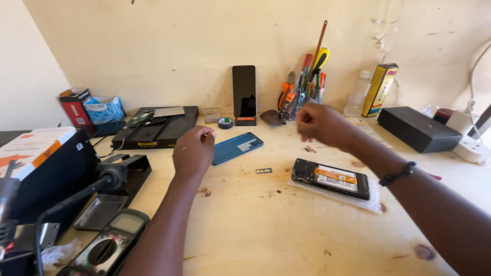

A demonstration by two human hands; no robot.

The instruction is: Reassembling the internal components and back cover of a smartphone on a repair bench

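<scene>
The left hand [193, 151] is curled into a loose fist above the counter [266, 225], knuckles toward the wall; a small pale tip seems to show at its fingertips, but whether it grips anything cannot be told. Just to the right of this hand, lying flat on the counter, is a blue phone back cover [237, 147]. A little further right and nearer the person sits a small SIM tray [264, 170].

The right hand [319, 124] is raised above the counter, fingers closed in a fist; it is slightly blurred, and nothing can be made out in it. A dark band [398, 174] circles its wrist. Below this hand, nearer the person, an opened phone [331, 178] lies face down with its battery and inner parts exposed, resting on a clear plastic sleeve [358, 200].

Beyond the two hands, a black phone [244, 92] leans upright against the wall, with a roll of tape [225, 122] beside it. Behind the right hand stands a cup of screwdrivers and tools [303, 92]. Left of the left hand is a black repair mat [156, 128], and nearer the person a clamp multimeter [110, 243].
</scene>
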